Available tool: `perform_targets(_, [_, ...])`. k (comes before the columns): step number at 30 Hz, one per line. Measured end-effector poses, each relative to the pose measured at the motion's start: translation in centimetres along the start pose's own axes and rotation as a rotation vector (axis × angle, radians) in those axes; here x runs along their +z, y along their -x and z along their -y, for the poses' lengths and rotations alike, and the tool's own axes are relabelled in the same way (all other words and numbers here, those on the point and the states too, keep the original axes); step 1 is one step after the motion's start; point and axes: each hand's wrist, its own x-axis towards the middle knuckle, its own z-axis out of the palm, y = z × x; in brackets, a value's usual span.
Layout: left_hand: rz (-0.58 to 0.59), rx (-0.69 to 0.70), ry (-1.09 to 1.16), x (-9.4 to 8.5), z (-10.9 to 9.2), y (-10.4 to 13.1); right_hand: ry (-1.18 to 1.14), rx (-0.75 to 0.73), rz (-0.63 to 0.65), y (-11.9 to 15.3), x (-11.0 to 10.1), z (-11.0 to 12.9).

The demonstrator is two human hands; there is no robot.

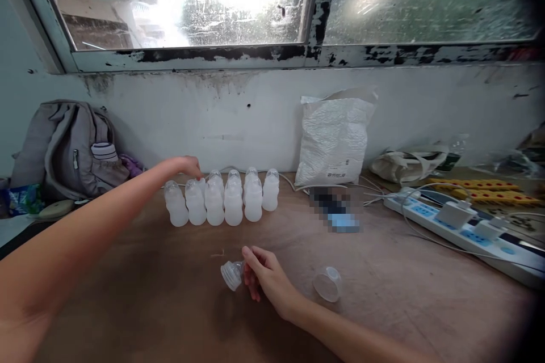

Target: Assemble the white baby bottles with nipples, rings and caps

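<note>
My left hand [188, 167] reaches over to the back of a group of small frosted bottles [234, 204]. Its fingers curl downward behind the left bottles, and whatever they grip is hidden. The bottles are whitish, with rounded, waisted sides and clearer tops, standing upright close together in rows. Nearer to me, my right hand [268, 278] pinches a clear plastic piece with a threaded open end [232, 275], tilted with that end to the left. To the right of this hand a clear plastic cup-shaped cap [327, 284] lies tipped on the brown table [383, 306].
A white padded bag [334, 142] leans on the wall behind a blurred-out item [334, 210]. Along the right runs a power strip [464, 232] with chargers and cables. Yellow strips [485, 190] and a cloth bag [409, 164] lie behind it. A grey backpack [72, 142] stands at left.
</note>
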Motion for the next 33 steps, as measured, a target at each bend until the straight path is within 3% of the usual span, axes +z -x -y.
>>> perform_targets(5, [0.082,-0.033,0.045,1.3,0.1,-0.6,0.013,0.0,0.016,-0.1,-0.1,-0.1])
perform_targets(9, [0.036,-0.049,0.038,1.6,0.4,-0.8,0.01,0.006,0.023,-0.1,-0.2,-0.1])
perform_targets(16, [-0.295,-0.111,-0.062,-1.1,0.5,0.3,0.006,0.01,0.008,0.0,-0.1,-0.1])
perform_targets(20, [-0.498,-0.066,-0.063,-2.7,-0.8,3.5,-0.007,-0.003,-0.026,-0.1,-0.2,-0.4])
perform_targets(22, [-0.677,0.038,-0.036,-2.7,-1.8,5.7,-0.022,-0.01,-0.042,-0.1,-0.3,-0.6])
perform_targets(24, [-0.83,0.171,-0.019,-2.1,-2.9,7.8,-0.041,-0.02,-0.05,-0.1,-0.3,-0.6])
perform_targets(26, [-0.862,0.272,0.021,-0.8,-4.0,9.9,-0.062,-0.029,-0.066,-0.1,-0.3,-0.5])
perform_targets(29, [-0.794,0.389,0.1,2.0,-5.5,12.5,-0.132,-0.043,-0.165,-0.2,-0.4,0.3])
perform_targets(33, [-0.64,0.44,0.228,6.4,-6.9,15.0,-0.229,-0.124,-0.316,-0.4,-1.2,2.3])
